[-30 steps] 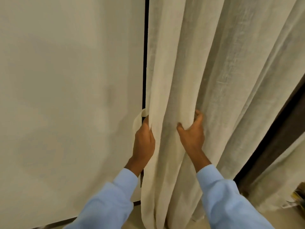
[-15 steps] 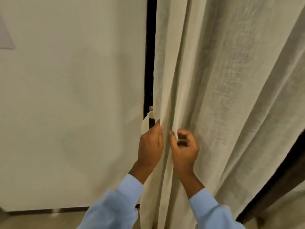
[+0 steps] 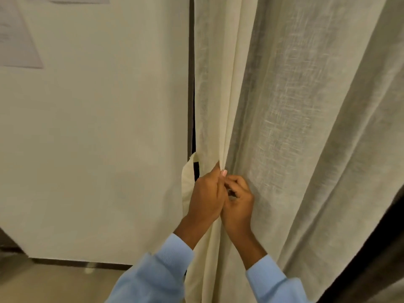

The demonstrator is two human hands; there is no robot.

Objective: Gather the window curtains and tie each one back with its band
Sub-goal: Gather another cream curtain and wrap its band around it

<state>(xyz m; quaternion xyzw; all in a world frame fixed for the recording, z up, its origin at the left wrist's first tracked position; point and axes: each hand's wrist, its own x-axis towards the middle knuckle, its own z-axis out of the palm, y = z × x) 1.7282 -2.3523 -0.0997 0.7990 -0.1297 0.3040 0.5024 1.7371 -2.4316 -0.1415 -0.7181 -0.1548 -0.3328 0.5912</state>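
Note:
A cream linen curtain [image 3: 284, 127] hangs in long folds over the right half of the view. Its matching cream band [image 3: 187, 182] loops out from behind the curtain's left edge, beside the dark window frame. My left hand [image 3: 206, 197] pinches a bunch of folds at the curtain's left side, thumb tip up. My right hand [image 3: 239, 204] presses against the left hand, its fingers curled around something small that I cannot make out. The part of the band behind the hands is hidden.
A plain pale wall [image 3: 94, 138] fills the left, with a paper sheet [image 3: 17, 40] stuck at the upper left. A dark skirting strip [image 3: 72, 262] meets the floor below. A dark drape [image 3: 371, 259] hangs at the lower right.
My right hand has let go of the wider folds and moved left until it touches my left hand. The view has closed in on the curtain's left edge.

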